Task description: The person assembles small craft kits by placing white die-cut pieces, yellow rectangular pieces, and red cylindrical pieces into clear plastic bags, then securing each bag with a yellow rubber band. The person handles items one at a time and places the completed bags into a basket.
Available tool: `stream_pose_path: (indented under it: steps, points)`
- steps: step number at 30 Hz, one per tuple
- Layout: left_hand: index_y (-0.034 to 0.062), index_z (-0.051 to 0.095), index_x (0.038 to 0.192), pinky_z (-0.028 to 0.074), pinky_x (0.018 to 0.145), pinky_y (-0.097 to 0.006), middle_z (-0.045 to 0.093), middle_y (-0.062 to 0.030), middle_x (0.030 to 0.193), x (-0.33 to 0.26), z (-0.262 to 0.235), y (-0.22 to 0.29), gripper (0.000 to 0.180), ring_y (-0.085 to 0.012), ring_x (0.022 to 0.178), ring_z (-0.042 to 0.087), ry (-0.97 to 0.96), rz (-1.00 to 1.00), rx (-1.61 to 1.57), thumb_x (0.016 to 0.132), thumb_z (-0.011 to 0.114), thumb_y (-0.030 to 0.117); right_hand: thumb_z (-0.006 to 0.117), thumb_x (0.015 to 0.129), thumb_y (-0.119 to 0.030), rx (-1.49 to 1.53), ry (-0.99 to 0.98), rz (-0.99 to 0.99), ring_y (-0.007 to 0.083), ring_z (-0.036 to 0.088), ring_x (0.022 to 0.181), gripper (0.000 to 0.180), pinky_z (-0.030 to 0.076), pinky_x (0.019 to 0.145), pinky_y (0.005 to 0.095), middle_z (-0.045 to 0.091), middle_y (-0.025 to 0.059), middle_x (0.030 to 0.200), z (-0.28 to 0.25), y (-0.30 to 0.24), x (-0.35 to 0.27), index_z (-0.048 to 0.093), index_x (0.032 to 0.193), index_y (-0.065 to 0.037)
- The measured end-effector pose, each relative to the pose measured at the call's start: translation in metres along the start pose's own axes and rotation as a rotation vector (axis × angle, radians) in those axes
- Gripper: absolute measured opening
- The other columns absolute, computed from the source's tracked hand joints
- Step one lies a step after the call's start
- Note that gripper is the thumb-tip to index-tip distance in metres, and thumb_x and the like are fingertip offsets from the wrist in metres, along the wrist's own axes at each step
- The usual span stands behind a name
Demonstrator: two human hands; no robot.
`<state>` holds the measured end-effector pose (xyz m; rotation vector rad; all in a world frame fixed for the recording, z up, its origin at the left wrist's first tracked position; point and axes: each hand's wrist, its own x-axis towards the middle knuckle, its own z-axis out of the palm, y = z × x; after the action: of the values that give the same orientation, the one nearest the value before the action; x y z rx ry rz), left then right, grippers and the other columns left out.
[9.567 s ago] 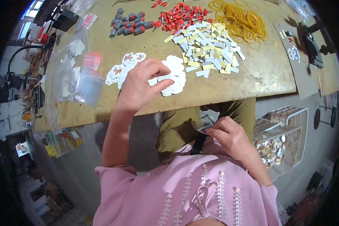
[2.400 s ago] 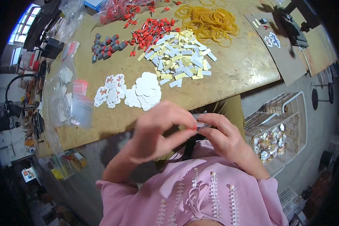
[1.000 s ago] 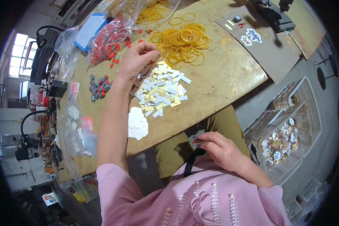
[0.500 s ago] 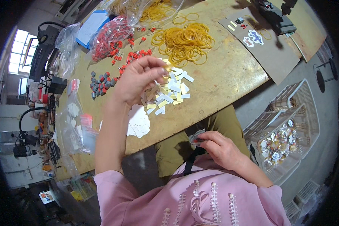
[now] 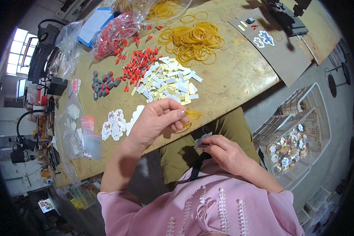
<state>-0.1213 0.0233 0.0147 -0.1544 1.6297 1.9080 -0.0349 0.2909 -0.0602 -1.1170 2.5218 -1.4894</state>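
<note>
Cluttered workbench (image 5: 240, 74), left hand (image 5: 155, 124) grip pinching yellow rubber band (image 5: 190, 118), right hand (image 5: 226, 153) apparently gripping small card (image 5: 202, 141).

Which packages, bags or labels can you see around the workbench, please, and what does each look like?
Clear plastic bag: far left of bench, full of red pieces.
Blue flat packet: behind that bag, rectangular.
Small clear bags: bench's left edge, one with pink strip.
Paper slips: bench centre, white and pale yellow heap.
</note>
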Motion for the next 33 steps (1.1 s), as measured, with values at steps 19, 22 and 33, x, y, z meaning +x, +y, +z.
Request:
stream_pose_path:
  steps: [19,22,33]
  points:
    - [0.0018,0.067,0.114,0.053,0.067,-0.021,0.073,-0.0058,0.091,-0.069,-0.011,-0.061,0.016,-0.0089,0.073,0.066,0.095,-0.002,-0.165,0.107,0.068,0.016,0.07,0.086,-0.002,0.017,-0.072,-0.013,0.0354,0.069,0.112,0.026,0.059,0.093,0.0414,0.067,0.0167,0.123,0.013,-0.005,0.003,0.068,0.112,0.002]
    - [0.0001,0.067,0.112,0.052,0.064,-0.022,0.073,-0.0078,0.089,-0.07,-0.007,-0.063,0.014,-0.0097,0.07,0.065,0.156,-0.003,-0.113,0.107,0.066,0.013,0.069,0.086,-0.003,0.007,-0.08,-0.022,0.0358,0.069,0.113,0.025,0.059,0.094,0.0419,0.067,0.0172,0.123,0.015,-0.007,0.003,0.067,0.111,0.003]
    - [-0.0002,0.068,0.116,0.057,0.072,-0.024,0.076,-0.0083,0.098,-0.081,-0.001,-0.071,0.012,-0.0095,0.08,0.07,0.092,0.102,0.009,0.104,0.067,0.002,0.069,0.086,-0.004,0.051,-0.092,-0.04,0.0393,0.067,0.117,0.024,0.059,0.096,0.0435,0.064,0.0214,0.128,0.021,-0.01,0.005,0.065,0.109,0.004]
